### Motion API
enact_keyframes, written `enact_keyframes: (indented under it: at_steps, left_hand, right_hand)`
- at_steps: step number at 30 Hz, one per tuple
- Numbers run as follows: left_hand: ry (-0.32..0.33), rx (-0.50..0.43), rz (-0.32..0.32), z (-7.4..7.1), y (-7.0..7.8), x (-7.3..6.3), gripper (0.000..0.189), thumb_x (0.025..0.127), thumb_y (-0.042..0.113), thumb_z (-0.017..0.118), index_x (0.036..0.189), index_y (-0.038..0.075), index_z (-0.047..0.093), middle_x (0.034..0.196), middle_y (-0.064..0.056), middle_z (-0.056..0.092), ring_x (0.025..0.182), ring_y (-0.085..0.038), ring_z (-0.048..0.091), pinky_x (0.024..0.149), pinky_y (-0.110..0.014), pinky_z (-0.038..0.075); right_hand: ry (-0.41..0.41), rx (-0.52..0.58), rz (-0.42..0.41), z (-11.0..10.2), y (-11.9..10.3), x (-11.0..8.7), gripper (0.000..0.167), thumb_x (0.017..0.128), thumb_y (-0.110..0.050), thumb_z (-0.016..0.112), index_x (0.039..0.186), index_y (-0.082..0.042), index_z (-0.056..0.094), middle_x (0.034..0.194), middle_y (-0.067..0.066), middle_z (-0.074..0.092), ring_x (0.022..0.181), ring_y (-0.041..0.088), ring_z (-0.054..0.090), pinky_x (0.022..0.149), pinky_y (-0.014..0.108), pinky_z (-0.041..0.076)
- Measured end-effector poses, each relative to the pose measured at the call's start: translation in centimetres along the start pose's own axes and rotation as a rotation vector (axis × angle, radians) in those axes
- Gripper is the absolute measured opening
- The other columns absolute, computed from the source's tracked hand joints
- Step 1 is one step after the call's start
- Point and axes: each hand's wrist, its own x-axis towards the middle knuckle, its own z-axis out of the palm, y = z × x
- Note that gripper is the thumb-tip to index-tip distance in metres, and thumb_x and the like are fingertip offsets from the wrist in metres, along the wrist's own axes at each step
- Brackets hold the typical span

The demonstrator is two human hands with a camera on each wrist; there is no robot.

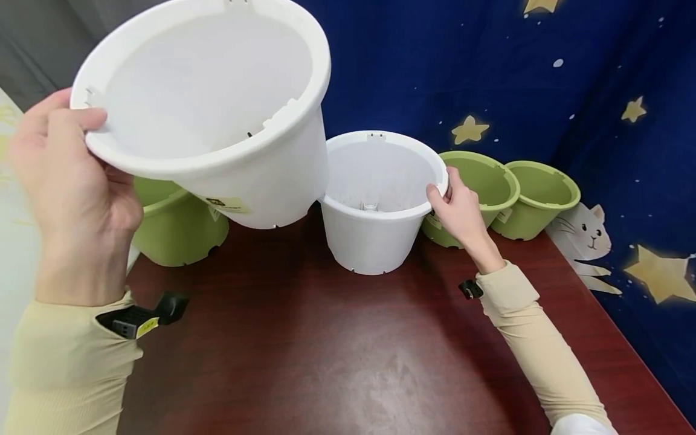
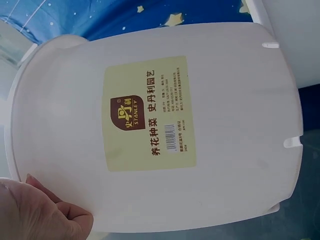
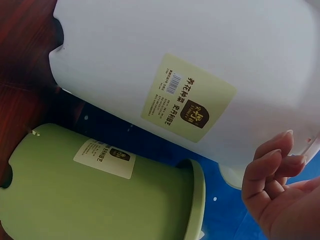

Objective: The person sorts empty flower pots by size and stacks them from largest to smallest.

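My left hand grips the rim of a white plastic flower pot, thumb over the edge, and holds it tilted above the table. In the left wrist view a pale green label shows on that pot's side, with curled fingers under its rim. A second white flower pot stands upright at the table's back. My right hand pinches that pot's rim on its right side. The right wrist view shows the pot's label and the curled right fingers by the rim.
A green pot stands at the left, partly behind the raised white pot. Two more green pots, a nearer one and a farther one, stand at the right. Behind the dark red table hangs a blue star-patterned curtain.
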Motion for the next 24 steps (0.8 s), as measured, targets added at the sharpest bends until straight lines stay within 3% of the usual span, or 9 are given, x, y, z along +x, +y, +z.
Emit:
enact_keyframes:
  at_steps: [10, 19, 24]
  left_hand:
    - [-0.042, 0.042, -0.002, 1.9, -1.5, 0.1, 0.026, 0.088, -0.018, 0.051, 0.109, -0.003, 0.054, 0.111, -0.023, 0.064, 0.089, -0.039, 0.073, 0.062, -0.045, 0.060]
    - [-0.071, 0.064, 0.004, 3.7, -2.1, 0.0, 0.021, 0.090, -0.015, 0.052, 0.107, -0.003, 0.054, 0.102, -0.023, 0.065, 0.077, -0.037, 0.074, 0.050, -0.039, 0.059]
    - [-0.089, 0.074, 0.009, 4.5, -2.6, -0.2, 0.019, 0.091, -0.015, 0.051, 0.107, -0.004, 0.054, 0.098, -0.023, 0.064, 0.069, -0.034, 0.072, 0.039, -0.031, 0.052]
  right_hand:
    - [-0.002, -0.005, -0.001, 0.1, -0.1, 0.2, 0.054, 0.101, -0.041, 0.049, 0.142, -0.006, 0.048, 0.075, 0.008, 0.050, 0.067, 0.024, 0.050, 0.062, 0.034, 0.040]
    - [0.003, -0.005, -0.006, 0.0, -0.4, 0.2, 0.055, 0.100, -0.041, 0.050, 0.142, -0.006, 0.048, 0.075, 0.008, 0.051, 0.067, 0.024, 0.050, 0.063, 0.034, 0.041]
    - [-0.008, -0.016, -0.005, 0.0, -0.2, 0.2, 0.055, 0.101, -0.041, 0.049, 0.143, -0.005, 0.047, 0.075, 0.008, 0.051, 0.066, 0.024, 0.050, 0.061, 0.033, 0.041]
